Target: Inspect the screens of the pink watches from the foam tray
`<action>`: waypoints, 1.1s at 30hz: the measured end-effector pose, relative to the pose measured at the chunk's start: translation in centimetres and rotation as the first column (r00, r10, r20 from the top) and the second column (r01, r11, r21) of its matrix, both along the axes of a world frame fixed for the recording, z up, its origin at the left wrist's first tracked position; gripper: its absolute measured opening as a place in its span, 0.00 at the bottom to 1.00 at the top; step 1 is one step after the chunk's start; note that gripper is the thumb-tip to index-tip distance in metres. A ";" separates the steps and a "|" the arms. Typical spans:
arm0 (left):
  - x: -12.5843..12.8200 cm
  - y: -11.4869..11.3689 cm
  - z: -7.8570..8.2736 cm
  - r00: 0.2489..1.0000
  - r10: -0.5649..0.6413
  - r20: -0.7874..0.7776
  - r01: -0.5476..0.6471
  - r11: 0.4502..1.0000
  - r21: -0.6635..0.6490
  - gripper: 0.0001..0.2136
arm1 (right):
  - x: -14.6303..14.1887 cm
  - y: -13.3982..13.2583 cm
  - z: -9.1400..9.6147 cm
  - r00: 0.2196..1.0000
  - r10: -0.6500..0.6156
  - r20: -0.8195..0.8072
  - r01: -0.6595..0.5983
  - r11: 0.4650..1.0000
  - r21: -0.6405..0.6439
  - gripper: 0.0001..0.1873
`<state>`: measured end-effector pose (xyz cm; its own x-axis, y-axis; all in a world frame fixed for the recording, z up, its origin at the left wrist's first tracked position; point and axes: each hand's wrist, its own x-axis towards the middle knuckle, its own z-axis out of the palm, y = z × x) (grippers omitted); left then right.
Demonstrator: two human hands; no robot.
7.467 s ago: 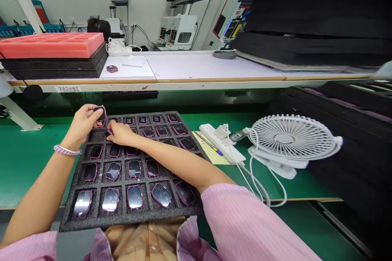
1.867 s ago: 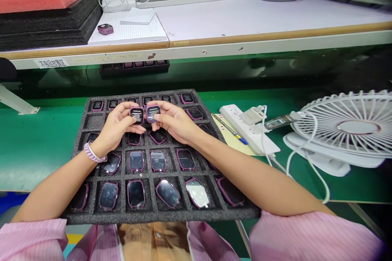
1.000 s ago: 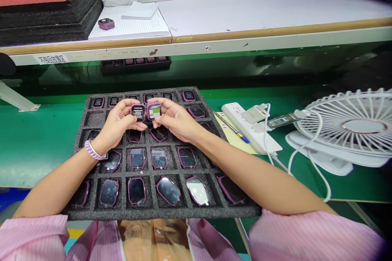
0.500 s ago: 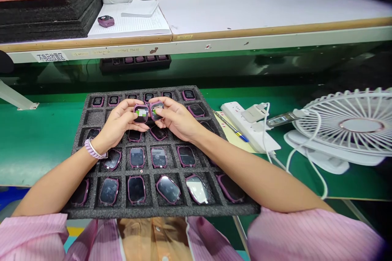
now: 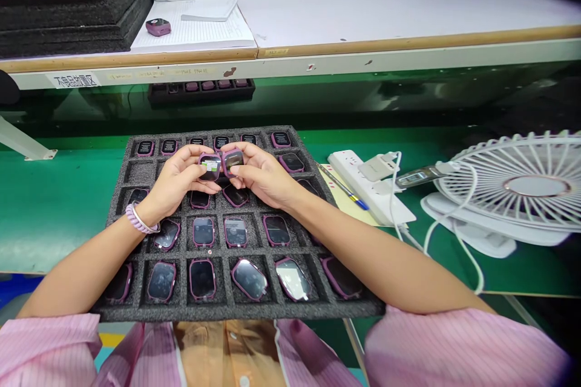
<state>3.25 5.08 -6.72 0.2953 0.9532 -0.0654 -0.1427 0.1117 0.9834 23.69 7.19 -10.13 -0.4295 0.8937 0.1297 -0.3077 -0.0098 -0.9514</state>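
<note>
A black foam tray [image 5: 136,173] with a grid of pockets lies on the green mat in front of me, and purple-rimmed watch bodies fill most pockets. My left hand [image 5: 175,181] holds one watch body [image 5: 210,165] above the tray's far half. My right hand [image 5: 261,178] holds a second watch body [image 5: 232,161] right beside it, screens facing up and nearly touching. Both screens look dim, with a small pale patch on the left one. An empty pocket shows at the tray's left, second row.
A white power strip [image 5: 370,188] with plugs and cables and a white desk fan [image 5: 512,184] sit to the right. A pen lies on yellow paper [image 5: 344,191]. On the raised shelf, a lone purple watch body [image 5: 158,26] rests on lined paper beside stacked black foam [image 5: 68,18].
My hands stayed together over the tray with the two watch bodies. Their screens went from white text to green patches and now look mostly dim. Earlier, my hands were at the tray's far left corner.
</note>
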 end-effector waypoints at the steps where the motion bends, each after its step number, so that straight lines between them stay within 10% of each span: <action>1: 0.0 0.0 0.0 1.000 0.004 -0.006 -0.004 1.000 0.002 0.17 | 0.0 0.0 0.0 1.000 0.000 -0.003 0.000 1.000 -0.001 0.24; 33: -0.3 0.2 0.5 0.998 0.069 -0.010 -0.068 0.994 0.088 0.18 | 0.2 0.5 0.6 0.999 0.004 -0.054 -0.005 1.000 -0.028 0.27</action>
